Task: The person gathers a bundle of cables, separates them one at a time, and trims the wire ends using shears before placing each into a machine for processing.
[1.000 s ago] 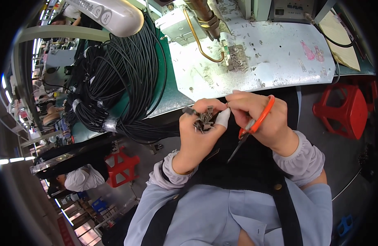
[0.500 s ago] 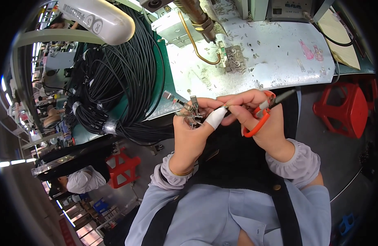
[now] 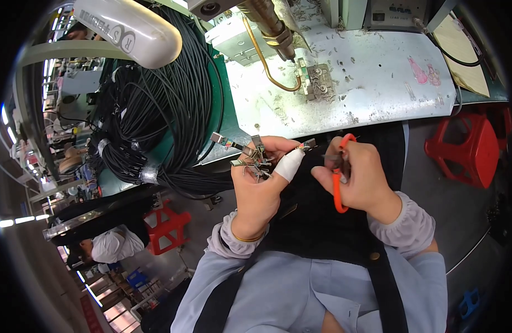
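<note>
My left hand [image 3: 261, 183] is closed on a bunch of cable ends with metal plug connectors [image 3: 257, 151], which fan out above the fingers. White tape wraps its thumb [image 3: 290, 165]. Pinched between that thumb and a fingertip is one more connector [image 3: 308, 144], with coloured wires showing beside it. My right hand [image 3: 367, 175], a little to the right and apart from the connectors, grips a hand cutter with orange-red handles [image 3: 338, 191]. Its dark jaws [image 3: 330, 159] point left; fingers partly hide them.
Coiled black cables [image 3: 167, 105] lie at the left on a green surface. A bench machine [image 3: 275, 33] stands over a small metal fixture [image 3: 318, 80] on the pale worktop [image 3: 378, 77], strewn with metal bits. Red stools [image 3: 467, 150] stand right and left. Another person [image 3: 114, 244] sits at lower left.
My right hand has moved away from the left fingertips, down and to the right. The cutter has swung round, its jaws now toward the left hand. The pinched connector is now exposed.
</note>
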`<action>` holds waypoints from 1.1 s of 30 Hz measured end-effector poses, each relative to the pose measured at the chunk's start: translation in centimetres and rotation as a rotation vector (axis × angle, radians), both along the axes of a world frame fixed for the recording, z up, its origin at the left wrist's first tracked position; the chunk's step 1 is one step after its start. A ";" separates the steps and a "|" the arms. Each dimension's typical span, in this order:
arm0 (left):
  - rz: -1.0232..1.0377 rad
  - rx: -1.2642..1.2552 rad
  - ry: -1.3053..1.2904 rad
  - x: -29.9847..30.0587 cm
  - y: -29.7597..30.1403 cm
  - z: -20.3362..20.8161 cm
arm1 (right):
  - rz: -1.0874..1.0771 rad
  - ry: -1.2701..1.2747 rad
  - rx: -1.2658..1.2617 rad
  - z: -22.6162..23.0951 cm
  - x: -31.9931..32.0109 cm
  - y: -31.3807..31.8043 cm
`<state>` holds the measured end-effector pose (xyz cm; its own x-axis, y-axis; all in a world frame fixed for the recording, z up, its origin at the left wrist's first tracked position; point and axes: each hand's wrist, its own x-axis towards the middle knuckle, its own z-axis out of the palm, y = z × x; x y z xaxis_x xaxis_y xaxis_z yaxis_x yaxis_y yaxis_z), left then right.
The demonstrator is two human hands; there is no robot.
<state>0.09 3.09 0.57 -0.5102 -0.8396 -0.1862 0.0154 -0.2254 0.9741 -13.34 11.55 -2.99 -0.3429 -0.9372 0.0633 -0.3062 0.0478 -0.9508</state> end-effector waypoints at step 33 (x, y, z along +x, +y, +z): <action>-0.056 0.233 0.002 -3.1 -2.2 -0.4 | -0.005 -0.017 0.254 0.9 -0.8 -1.5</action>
<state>-2.96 0.92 0.16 -0.5552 -0.7445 -0.3709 -0.0020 -0.4447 0.8957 -14.17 10.01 -2.07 -0.3469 -0.9204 -0.1802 -0.2893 0.2878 -0.9130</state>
